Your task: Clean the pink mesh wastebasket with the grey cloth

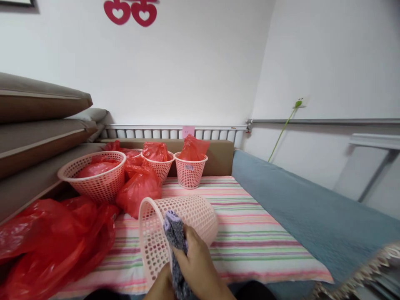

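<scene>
A pale pink plastic basket (195, 214) with a mesh of holes lies on its side, mouth to the left, on the striped cloth. My right hand (200, 262) is closed on a folded dark grey cloth (175, 233) with a purple edge, which is pressed against the basket's rim. Low in the picture, my left hand (162, 285) is at the near part of the rim and appears to grip it. Its fingers are partly hidden by the cloth and the basket.
Pink baskets (190, 177) with red bags stand at the back; a larger basket (103, 189) is at left. Red plastic bags (62, 246) lie in front of it. Cushions (37, 133) are stacked left. A blue padded edge (296, 200) runs along the right of the striped cloth (250, 233).
</scene>
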A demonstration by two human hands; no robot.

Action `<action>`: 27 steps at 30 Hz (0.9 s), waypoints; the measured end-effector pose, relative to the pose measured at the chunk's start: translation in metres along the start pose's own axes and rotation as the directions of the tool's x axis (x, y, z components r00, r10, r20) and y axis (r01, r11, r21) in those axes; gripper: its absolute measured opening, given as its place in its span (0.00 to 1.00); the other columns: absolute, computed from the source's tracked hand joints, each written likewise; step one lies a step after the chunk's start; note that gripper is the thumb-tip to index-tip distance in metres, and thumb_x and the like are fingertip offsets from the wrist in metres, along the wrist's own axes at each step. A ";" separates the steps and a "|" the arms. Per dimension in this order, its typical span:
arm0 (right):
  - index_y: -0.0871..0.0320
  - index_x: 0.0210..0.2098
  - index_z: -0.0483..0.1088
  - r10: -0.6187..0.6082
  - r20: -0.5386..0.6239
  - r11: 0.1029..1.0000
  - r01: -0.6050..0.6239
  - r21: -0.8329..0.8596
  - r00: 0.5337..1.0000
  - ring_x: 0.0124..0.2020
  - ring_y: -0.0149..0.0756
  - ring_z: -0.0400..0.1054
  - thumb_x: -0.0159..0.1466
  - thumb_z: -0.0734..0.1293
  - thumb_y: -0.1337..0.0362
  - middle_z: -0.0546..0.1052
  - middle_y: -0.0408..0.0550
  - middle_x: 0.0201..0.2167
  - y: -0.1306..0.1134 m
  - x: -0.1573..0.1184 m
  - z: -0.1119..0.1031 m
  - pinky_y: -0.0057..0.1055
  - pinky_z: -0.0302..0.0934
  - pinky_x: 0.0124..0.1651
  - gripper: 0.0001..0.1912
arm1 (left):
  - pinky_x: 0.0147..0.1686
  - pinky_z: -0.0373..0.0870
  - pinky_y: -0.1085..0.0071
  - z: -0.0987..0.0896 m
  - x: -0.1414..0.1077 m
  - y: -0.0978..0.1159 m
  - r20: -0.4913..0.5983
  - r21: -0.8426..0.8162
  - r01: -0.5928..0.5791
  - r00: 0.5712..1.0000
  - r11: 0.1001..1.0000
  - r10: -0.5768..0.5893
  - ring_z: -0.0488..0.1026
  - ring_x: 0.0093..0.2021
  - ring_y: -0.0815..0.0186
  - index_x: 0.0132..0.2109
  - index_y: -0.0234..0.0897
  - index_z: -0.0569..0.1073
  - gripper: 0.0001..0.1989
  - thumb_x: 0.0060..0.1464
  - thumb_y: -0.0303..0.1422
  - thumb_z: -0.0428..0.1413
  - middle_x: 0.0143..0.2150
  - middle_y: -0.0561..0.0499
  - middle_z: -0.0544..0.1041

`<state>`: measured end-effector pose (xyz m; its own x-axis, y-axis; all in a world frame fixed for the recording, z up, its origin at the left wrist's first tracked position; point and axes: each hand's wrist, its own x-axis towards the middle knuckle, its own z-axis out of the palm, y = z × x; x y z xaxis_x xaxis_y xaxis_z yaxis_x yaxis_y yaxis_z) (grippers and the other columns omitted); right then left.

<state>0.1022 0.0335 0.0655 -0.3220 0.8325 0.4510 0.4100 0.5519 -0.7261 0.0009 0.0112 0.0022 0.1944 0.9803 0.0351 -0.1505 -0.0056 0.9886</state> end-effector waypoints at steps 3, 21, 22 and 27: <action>0.55 0.48 0.63 0.017 -0.016 1.000 -0.017 0.024 1.000 0.46 0.37 0.65 0.58 0.61 0.68 0.71 0.49 0.43 -0.005 -0.001 -0.013 0.30 0.57 0.48 0.17 | 0.45 0.69 0.59 0.005 -0.005 0.006 0.042 -0.006 0.012 0.999 1.000 -0.011 0.74 0.43 0.54 0.40 0.37 0.76 0.16 0.46 0.42 0.59 0.33 0.48 0.80; 0.56 0.43 0.66 0.129 0.065 0.984 -0.120 -0.135 0.989 0.41 0.38 0.68 0.59 0.63 0.58 0.75 0.49 0.39 -0.016 0.071 0.004 0.28 0.56 0.40 0.14 | 0.58 0.56 0.54 -0.001 -0.012 -0.054 0.047 -0.128 -0.068 0.996 0.989 0.074 0.61 0.59 0.49 0.54 0.44 0.66 0.30 0.43 0.45 0.60 0.57 0.43 0.68; 0.56 0.43 0.66 0.139 0.082 0.982 -0.127 -0.139 0.987 0.41 0.38 0.68 0.58 0.63 0.58 0.75 0.49 0.39 -0.017 0.071 0.002 0.28 0.56 0.40 0.15 | 0.59 0.55 0.53 -0.003 -0.013 -0.056 0.050 -0.126 -0.075 0.995 0.989 0.082 0.60 0.59 0.49 0.54 0.43 0.66 0.30 0.44 0.44 0.60 0.57 0.43 0.68; 0.56 0.44 0.66 0.089 0.123 0.993 -0.079 -0.086 0.988 0.43 0.38 0.67 0.59 0.63 0.60 0.74 0.48 0.41 -0.021 0.049 -0.008 0.28 0.57 0.43 0.14 | 0.58 0.55 0.53 -0.008 -0.014 -0.059 0.029 -0.129 -0.021 0.999 0.991 0.025 0.63 0.57 0.47 0.50 0.40 0.70 0.29 0.38 0.40 0.65 0.52 0.42 0.73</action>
<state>0.0845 0.0633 0.1071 -0.3865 0.8661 0.3171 0.5063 0.4866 -0.7120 -0.0008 -0.0010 -0.0575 0.2186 0.9737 0.0639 -0.2780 -0.0007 0.9606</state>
